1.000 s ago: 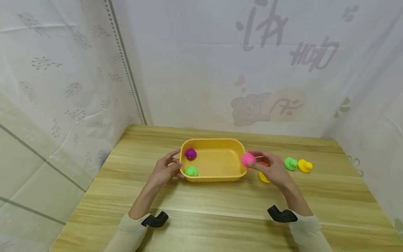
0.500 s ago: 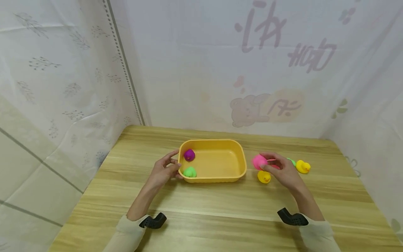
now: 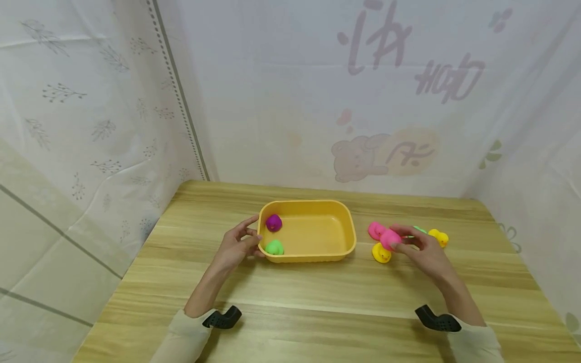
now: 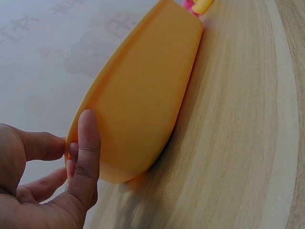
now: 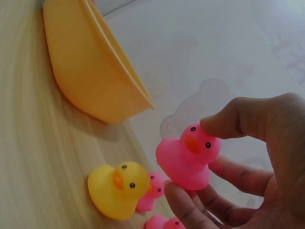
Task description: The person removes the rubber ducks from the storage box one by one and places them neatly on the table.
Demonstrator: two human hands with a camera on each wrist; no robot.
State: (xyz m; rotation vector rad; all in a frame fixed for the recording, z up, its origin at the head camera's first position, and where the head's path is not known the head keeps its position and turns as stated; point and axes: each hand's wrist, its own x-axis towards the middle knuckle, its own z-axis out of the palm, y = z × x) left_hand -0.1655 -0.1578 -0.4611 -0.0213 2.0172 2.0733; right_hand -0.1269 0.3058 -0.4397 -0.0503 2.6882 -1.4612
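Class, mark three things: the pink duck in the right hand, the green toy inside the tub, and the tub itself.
Pink duck (image 5: 185,162), right wrist view: front of its body.
Green toy (image 3: 275,247), head view: middle of its visible body.
Tub (image 4: 138,98), left wrist view: its outer wall.

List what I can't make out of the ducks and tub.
Head: green duck outside the tub, partly hidden by the right hand.
Left wrist: tub's inside, hidden by its wall.
Right wrist: lowest pink duck, cut off by the bottom edge.

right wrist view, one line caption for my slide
Pink toy duck in the right grip, with a yellow duck and the yellow tub on the wooden table.
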